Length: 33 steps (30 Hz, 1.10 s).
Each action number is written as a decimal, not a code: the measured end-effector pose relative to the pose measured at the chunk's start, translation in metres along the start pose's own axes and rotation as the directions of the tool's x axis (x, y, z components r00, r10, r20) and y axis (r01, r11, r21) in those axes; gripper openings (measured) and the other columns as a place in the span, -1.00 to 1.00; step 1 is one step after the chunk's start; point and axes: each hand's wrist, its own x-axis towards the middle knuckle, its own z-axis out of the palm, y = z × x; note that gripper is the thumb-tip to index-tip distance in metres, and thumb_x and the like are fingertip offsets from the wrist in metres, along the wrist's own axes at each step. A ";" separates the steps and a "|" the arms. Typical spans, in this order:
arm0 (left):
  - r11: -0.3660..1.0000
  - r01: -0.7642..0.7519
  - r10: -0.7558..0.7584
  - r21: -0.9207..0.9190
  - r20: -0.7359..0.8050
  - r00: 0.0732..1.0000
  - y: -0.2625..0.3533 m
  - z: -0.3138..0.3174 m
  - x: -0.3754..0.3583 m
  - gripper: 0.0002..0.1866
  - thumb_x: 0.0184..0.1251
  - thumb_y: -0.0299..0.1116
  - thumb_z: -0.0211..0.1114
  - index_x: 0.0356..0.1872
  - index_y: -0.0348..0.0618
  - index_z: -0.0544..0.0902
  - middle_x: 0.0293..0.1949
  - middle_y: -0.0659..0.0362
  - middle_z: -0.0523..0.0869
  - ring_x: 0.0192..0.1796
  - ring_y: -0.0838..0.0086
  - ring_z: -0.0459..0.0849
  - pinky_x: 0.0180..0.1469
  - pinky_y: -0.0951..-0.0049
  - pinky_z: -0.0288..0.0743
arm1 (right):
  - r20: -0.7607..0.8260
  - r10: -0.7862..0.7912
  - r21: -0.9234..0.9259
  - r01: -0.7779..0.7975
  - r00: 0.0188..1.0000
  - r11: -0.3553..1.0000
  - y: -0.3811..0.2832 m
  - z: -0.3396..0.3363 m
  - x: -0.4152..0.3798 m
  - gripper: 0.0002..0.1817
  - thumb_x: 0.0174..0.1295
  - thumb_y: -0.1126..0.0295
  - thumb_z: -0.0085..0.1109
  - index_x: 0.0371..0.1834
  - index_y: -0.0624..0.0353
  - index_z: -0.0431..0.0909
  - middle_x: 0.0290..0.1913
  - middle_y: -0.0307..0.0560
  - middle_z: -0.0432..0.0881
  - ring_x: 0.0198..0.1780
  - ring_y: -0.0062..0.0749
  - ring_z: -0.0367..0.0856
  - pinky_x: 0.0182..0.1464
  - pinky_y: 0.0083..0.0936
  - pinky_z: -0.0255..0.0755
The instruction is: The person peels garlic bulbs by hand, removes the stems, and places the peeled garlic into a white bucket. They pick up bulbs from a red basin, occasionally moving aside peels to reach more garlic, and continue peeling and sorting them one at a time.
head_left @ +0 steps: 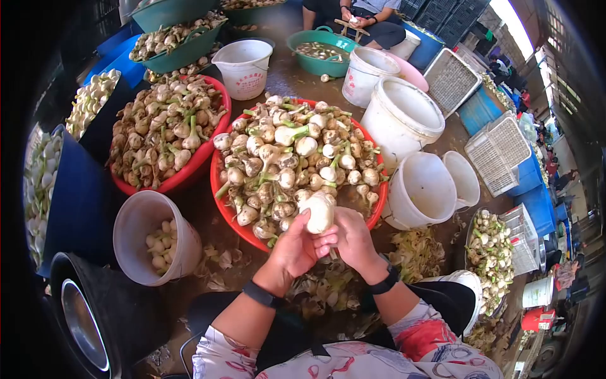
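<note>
A pale garlic bulb (320, 213) is held between my two hands, over the near edge of a red basin (221, 205). My left hand (295, 249) has its fingers around the bulb's left and lower side. My right hand (356, 239) closes on it from the right, and a bit of stem shows below the hands. Unpeeled garlic bulbs with soil on them (268, 155) fill the basin. Each wrist has a dark band. Loose skins (325, 287) lie on the floor beneath my hands.
At the left are a bucket with white bulbs (180, 252), another red basin (221, 129) of garlic and a black tub (117, 303). White buckets (421, 189) stand at the right. A person (372, 16) sits beyond a green basin (322, 65). Crates (499, 155) are further right.
</note>
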 end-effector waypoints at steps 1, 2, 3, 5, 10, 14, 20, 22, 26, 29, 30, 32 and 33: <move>1.000 0.002 -0.002 0.004 0.002 1.000 0.001 0.004 -0.006 -0.47 0.21 0.03 0.00 0.06 -0.13 0.28 -0.25 0.10 0.58 -0.33 0.44 0.57 -0.34 0.53 0.44 | 0.041 -0.173 -0.104 0.176 0.984 0.979 -0.010 -0.006 0.004 -0.74 0.06 0.55 -0.03 -0.15 0.34 0.42 -0.21 0.17 0.47 -0.20 0.02 0.45 -0.16 -0.32 0.33; 0.968 -0.163 0.170 0.193 -0.022 0.985 0.001 0.011 -0.014 -0.50 0.20 -0.02 0.05 0.06 -0.11 0.28 -0.24 0.10 0.58 -0.33 0.45 0.58 -0.36 0.57 0.44 | -0.021 -0.098 0.006 0.098 0.995 0.995 -0.015 -0.003 0.008 -0.75 0.08 0.52 -0.03 -0.15 0.34 0.43 -0.27 0.17 0.48 -0.23 -0.02 0.47 -0.19 -0.34 0.35; 0.873 -0.310 0.340 0.376 -0.013 0.940 0.000 0.014 -0.018 -0.52 0.19 -0.08 0.09 0.06 -0.10 0.28 -0.24 0.11 0.58 -0.34 0.47 0.58 -0.39 0.61 0.44 | -0.023 -0.096 0.003 0.096 0.995 0.995 -0.023 -0.007 0.007 -0.75 0.08 0.52 -0.03 -0.15 0.34 0.43 -0.27 0.17 0.48 -0.23 -0.02 0.47 -0.19 -0.34 0.35; 0.830 -0.349 0.402 0.436 -0.032 0.915 -0.004 0.012 -0.023 -0.53 0.17 -0.18 0.16 0.07 -0.08 0.28 -0.23 0.15 0.57 -0.34 0.51 0.59 -0.40 0.65 0.44 | 0.154 0.152 0.131 -0.173 0.976 0.976 -0.047 -0.019 0.006 -0.74 0.09 0.48 -0.03 -0.15 0.34 0.43 -0.35 0.15 0.50 -0.29 -0.04 0.49 -0.25 -0.36 0.36; 0.541 -0.501 0.595 0.675 0.113 0.796 -0.007 0.016 -0.032 -0.50 0.17 -0.19 0.16 0.08 -0.17 0.27 -0.21 0.23 0.54 -0.31 0.60 0.54 -0.39 0.67 0.41 | 0.169 0.060 -0.015 -0.059 0.984 0.998 -0.051 -0.023 0.003 -0.74 0.11 0.43 -0.04 -0.16 0.33 0.44 -0.43 0.15 0.50 -0.36 0.00 0.48 -0.34 -0.30 0.34; 0.454 -0.520 0.625 0.723 0.158 0.765 -0.014 0.011 -0.030 -0.50 0.17 -0.19 0.15 0.07 -0.20 0.27 -0.20 0.23 0.53 -0.31 0.62 0.52 -0.40 0.68 0.40 | 0.207 0.057 -0.109 -0.035 0.977 0.993 -0.058 -0.027 0.000 -0.77 0.11 0.44 -0.08 -0.20 0.34 0.43 -0.48 0.13 0.49 -0.39 -0.01 0.48 -0.36 -0.24 0.34; 0.520 -0.538 0.681 0.663 0.058 0.730 -0.031 0.014 -0.024 -0.54 0.21 -0.20 0.11 0.07 -0.15 0.25 -0.18 0.20 0.52 -0.29 0.58 0.53 -0.38 0.66 0.41 | 0.126 0.086 -0.213 -0.058 0.988 0.975 -0.064 -0.025 -0.002 -0.80 0.07 0.46 -0.09 -0.26 0.31 0.42 -0.51 0.10 0.49 -0.40 -0.02 0.49 -0.37 -0.25 0.36; 0.510 -0.523 0.679 0.683 0.054 0.732 -0.032 0.014 -0.024 -0.55 0.22 -0.22 0.09 0.08 -0.16 0.24 -0.16 0.19 0.51 -0.25 0.57 0.52 -0.35 0.64 0.43 | 0.125 0.088 -0.229 -0.058 0.988 0.972 -0.064 -0.026 -0.001 -0.81 0.05 0.46 -0.07 -0.30 0.31 0.42 -0.52 0.09 0.49 -0.41 -0.03 0.49 -0.37 -0.25 0.36; 0.477 -0.592 0.738 0.650 0.070 0.671 -0.042 0.010 -0.015 -0.50 0.24 -0.22 0.09 0.09 -0.25 0.17 -0.19 0.14 0.49 -0.28 0.55 0.52 -0.38 0.63 0.44 | 0.168 0.050 -0.474 0.036 0.984 0.880 -0.067 -0.021 -0.004 -0.84 -0.06 0.47 -0.03 -0.40 0.32 0.40 -0.57 0.03 0.48 -0.51 -0.10 0.50 -0.47 -0.30 0.38; 0.423 -0.568 0.736 0.706 0.098 0.670 -0.044 0.005 -0.013 -0.53 0.25 -0.25 0.07 0.08 -0.26 0.18 -0.17 0.13 0.48 -0.24 0.53 0.52 -0.34 0.58 0.47 | 0.185 0.043 -0.543 0.066 0.982 0.837 -0.064 -0.020 -0.007 -0.86 -0.09 0.45 0.00 -0.49 0.30 0.41 -0.60 0.00 0.48 -0.57 -0.15 0.51 -0.54 -0.34 0.38; 0.421 -0.564 0.732 0.711 0.100 0.674 -0.044 -0.001 -0.010 -0.53 0.25 -0.25 0.07 0.08 -0.26 0.18 -0.17 0.13 0.48 -0.24 0.53 0.52 -0.34 0.58 0.47 | 0.215 0.048 -0.566 0.084 0.976 0.820 -0.064 -0.020 -0.007 -0.87 -0.10 0.43 0.00 -0.54 0.28 0.43 -0.62 -0.01 0.48 -0.59 -0.17 0.51 -0.57 -0.35 0.37; 0.204 -0.593 0.796 0.779 0.221 0.564 -0.042 -0.005 -0.005 -0.55 0.24 -0.28 0.07 0.07 -0.28 0.19 -0.16 0.14 0.48 -0.28 0.55 0.51 -0.39 0.58 0.46 | 0.276 0.144 -0.574 0.043 0.950 0.818 -0.071 -0.028 0.002 -0.86 -0.06 0.41 -0.02 -0.58 0.27 0.43 -0.60 0.03 0.49 -0.54 -0.13 0.52 -0.51 -0.33 0.39; 0.203 -0.590 0.792 0.781 0.223 0.569 -0.042 0.000 -0.008 -0.55 0.24 -0.28 0.07 0.07 -0.28 0.19 -0.16 0.14 0.48 -0.28 0.55 0.51 -0.39 0.58 0.46 | 0.339 0.234 -0.585 0.010 0.911 0.811 -0.074 -0.032 0.007 -0.84 -0.03 0.39 -0.05 -0.61 0.26 0.42 -0.58 0.07 0.50 -0.49 -0.09 0.52 -0.45 -0.30 0.40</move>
